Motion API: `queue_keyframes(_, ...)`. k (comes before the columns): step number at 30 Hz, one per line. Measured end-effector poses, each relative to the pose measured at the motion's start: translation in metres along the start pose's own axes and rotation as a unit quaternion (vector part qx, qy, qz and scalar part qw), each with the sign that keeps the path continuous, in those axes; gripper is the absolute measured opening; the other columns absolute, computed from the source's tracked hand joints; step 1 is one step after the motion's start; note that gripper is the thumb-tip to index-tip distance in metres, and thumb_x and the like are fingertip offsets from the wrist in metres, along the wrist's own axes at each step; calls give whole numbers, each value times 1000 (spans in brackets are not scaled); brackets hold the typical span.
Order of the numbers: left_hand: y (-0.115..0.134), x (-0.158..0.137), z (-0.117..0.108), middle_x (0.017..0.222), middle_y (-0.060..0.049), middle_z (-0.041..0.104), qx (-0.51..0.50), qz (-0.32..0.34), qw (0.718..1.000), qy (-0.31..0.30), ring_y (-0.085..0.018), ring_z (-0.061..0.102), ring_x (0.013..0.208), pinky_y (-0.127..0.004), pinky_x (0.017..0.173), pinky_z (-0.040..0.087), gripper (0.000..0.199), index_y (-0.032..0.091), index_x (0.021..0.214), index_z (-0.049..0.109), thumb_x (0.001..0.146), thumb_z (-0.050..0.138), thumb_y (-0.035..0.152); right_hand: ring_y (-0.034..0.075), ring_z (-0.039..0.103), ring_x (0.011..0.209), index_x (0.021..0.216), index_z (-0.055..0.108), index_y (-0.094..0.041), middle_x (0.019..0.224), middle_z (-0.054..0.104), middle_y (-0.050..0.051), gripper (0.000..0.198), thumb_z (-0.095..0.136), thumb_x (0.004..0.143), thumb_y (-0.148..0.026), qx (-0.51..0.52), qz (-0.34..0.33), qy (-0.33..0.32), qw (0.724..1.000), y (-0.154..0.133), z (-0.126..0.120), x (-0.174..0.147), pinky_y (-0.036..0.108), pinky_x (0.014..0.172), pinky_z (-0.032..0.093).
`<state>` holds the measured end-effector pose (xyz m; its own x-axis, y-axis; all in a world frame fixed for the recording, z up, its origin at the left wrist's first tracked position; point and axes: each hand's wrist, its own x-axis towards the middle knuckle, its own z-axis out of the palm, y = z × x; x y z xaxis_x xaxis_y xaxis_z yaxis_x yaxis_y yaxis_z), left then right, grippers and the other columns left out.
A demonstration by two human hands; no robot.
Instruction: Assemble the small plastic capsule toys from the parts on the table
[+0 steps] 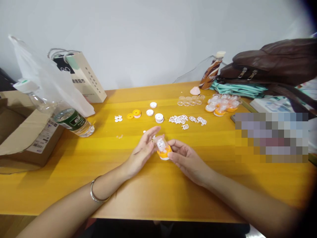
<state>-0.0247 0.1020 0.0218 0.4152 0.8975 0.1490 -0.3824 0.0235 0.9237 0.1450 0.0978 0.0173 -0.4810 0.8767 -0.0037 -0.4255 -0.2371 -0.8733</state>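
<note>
A small domed piece (164, 152), with a clear top, an orange ring and a white base, sits at the fingertips of the right hand (190, 163), above the near half of the wooden table (188, 201). That hand's thumb and fingers are clamped on the piece's right side, around the level of the orange ring, leaving the dome and the white openwork part inside it in plain view. The left hand (140, 155) (a silvery bracelet (93, 191) circles its wrist) stands on the piece's other side, its fingers stretched out and apart; whether its thumb touches the clear top, I cannot tell. Beyond the hands lie white discs (159, 117), with orange rings (136, 113) to their left and white spoked parts (178, 119) to their right. Farther right, clear rings (187, 103) lie just beside a cluster of similar domed pieces (219, 110). At the outer left, a water bottle (73, 120) leans over near an open cardboard box (27, 135); a brown bag (274, 62) rests at the far right.
</note>
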Motion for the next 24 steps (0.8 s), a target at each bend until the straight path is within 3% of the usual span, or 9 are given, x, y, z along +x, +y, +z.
queue_keyframes(3, -2, 0, 1, 142, -6, 30, 8, 16, 1000, 9, -29, 37, 127, -45, 103, 32, 41, 25, 107, 52, 73, 67, 42, 11, 55, 80, 82, 61, -23, 84, 61, -2, 17, 72, 69, -25, -10, -11, -16, 1000, 1, 1, 1, 26, 78, 42)
queue_keyframes(5, -1, 0, 2, 139, -7, 36, 37, 10, 999, 4, -28, 39, 127, -43, 103, 32, 28, 22, 98, 56, 76, 65, 36, 11, 55, 80, 81, 60, -23, 83, 61, -2, 17, 72, 69, -25, -10, -6, -13, 1000, 1, 1, 1, 26, 78, 43)
queue_keyframes(7, 0, 0, 2, 140, -8, 36, 46, -3, 999, -3, -28, 35, 129, -42, 105, 30, 26, 22, 105, 57, 83, 57, 36, 11, 55, 77, 81, 61, -22, 80, 61, -1, 17, 72, 69, -26, -3, 7, 1, 1000, 1, 1, 1, 25, 76, 43)
queue_keyframes(10, 0, 0, 1, 143, -9, 32, 13, 3, 1000, -6, -28, 33, 130, -43, 105, 30, 42, 25, 121, 47, 83, 55, 41, 10, 55, 75, 80, 61, -21, 80, 61, -1, 16, 72, 69, -27, 5, 15, 9, 1000, 0, 2, 1, 24, 74, 43)
queue_keyframes(12, -1, 0, 1, 142, -7, 33, 7, 23, 1000, -5, -28, 36, 128, -44, 104, 31, 42, 26, 114, 48, 77, 63, 41, 10, 55, 77, 80, 61, -22, 82, 61, -1, 17, 73, 68, -25, 7, 4, 2, 1000, 0, 2, 0, 23, 75, 43)
queue_keyframes(15, 0, 0, 1, 137, -7, 40, 42, 19, 999, -12, -27, 38, 127, -42, 103, 31, 25, 22, 100, 55, 79, 63, 34, 11, 55, 78, 80, 61, -22, 82, 60, -1, 18, 73, 67, -24, 6, 4, 4, 1000, 0, 3, 0, 23, 75, 44)
queue_keyframes(18, 0, -1, 1, 138, -10, 39, 40, -7, 999, -16, -26, 35, 129, -42, 105, 29, 32, 22, 115, 52, 87, 51, 36, 11, 55, 76, 80, 61, -22, 80, 61, -1, 18, 73, 68, -26, 7, 14, 21, 1000, 0, 3, 0, 24, 75, 44)
queue_keyframes(20, -1, -1, 1, 139, -10, 38, 21, 0, 1000, -15, -26, 37, 127, -42, 104, 31, 42, 23, 120, 47, 83, 55, 41, 11, 55, 76, 80, 61, -22, 81, 61, -1, 18, 73, 68, -26, 6, 11, 22, 1000, -1, 3, 0, 24, 75, 44)
queue_keyframes(24, -2, -1, 0, 132, -9, 46, 49, 11, 999, -9, -25, 43, 122, -39, 100, 35, 27, 20, 102, 55, 80, 61, 34, 11, 55, 74, 80, 62, -22, 79, 61, -1, 15, 72, 69, -26, 17, 26, 8, 999, -1, 2, -1, 24, 76, 44)
